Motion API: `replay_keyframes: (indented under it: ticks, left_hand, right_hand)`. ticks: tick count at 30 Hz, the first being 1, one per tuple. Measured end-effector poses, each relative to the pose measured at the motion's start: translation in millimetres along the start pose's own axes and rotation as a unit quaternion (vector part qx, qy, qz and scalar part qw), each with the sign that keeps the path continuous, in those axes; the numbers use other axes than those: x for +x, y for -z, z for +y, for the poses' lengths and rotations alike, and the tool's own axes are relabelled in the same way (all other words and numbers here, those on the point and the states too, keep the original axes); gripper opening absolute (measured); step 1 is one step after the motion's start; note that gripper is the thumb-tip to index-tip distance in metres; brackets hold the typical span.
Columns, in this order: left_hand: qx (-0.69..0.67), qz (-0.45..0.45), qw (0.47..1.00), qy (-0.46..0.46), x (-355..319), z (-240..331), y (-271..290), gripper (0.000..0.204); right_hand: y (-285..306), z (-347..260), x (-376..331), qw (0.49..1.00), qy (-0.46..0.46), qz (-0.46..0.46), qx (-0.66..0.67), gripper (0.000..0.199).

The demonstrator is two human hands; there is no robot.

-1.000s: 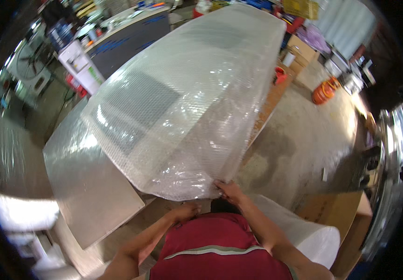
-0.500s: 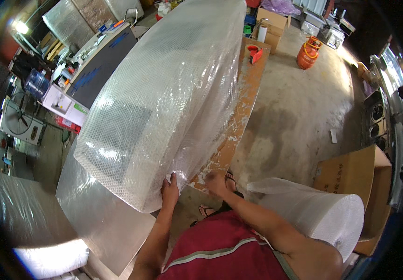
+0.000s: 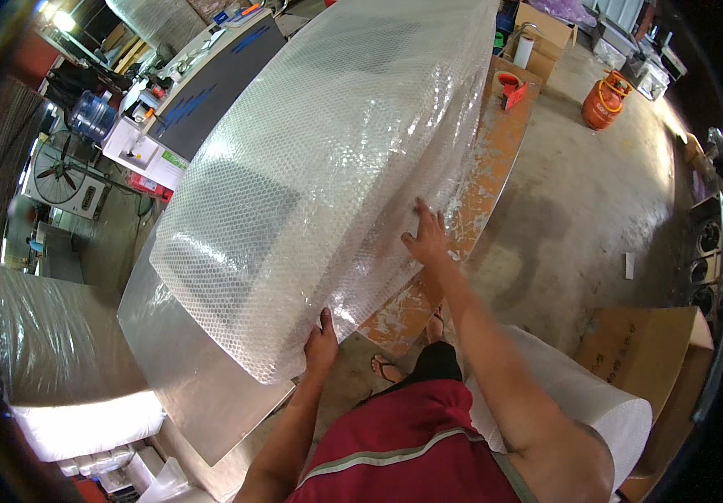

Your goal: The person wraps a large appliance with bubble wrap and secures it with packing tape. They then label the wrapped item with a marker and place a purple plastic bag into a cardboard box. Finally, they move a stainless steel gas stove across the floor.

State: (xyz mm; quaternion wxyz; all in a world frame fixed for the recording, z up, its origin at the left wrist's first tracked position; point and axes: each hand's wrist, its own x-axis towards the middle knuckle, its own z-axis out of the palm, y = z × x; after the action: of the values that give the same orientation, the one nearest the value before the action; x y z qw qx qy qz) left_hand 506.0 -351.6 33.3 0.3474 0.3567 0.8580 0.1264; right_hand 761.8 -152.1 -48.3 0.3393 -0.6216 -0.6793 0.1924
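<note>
We stand at the near end of a long bench (image 3: 495,168), and the big panel wrapped in bubble wrap (image 3: 328,168) lies on it in front of us, a little to our left. Its long axis runs away from us, from the near corner by our waist up toward the far end of the bench, and the near end hangs out over a flat grey sheet (image 3: 185,369) beneath it. Our left hand (image 3: 321,344) is the nearer one: it grips the lower near edge of the wrap, thumb up and fingers hidden under the plastic. Our right hand (image 3: 425,237) reaches further along the right side, with open, spread fingers pressed flat on the wrap just where it meets the bench top. So both hands are on the near right edge, and the rest of the panel stretches away beyond them.
</note>
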Motion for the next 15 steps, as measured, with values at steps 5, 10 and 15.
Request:
replay_keyframes:
  ticks: [5,10,15]
  left_hand:
    - [-0.010,-0.023,0.999,0.041,-1.1,6.3,0.8,0.095]
    - [-0.021,0.024,0.999,-0.037,9.0,-8.8,-10.1,0.086]
    - [-0.029,0.000,0.997,-0.072,26.3,-13.4,-20.9,0.073]
  right_hand:
    - [10.3,11.6,-17.0,0.839,0.145,-0.449,-0.271,0.094]
    - [17.1,-21.9,-127.5,0.842,0.262,-0.422,-0.212,0.060]
    - [49.3,-85.9,-172.6,0.849,0.392,-0.319,-0.150,0.017]
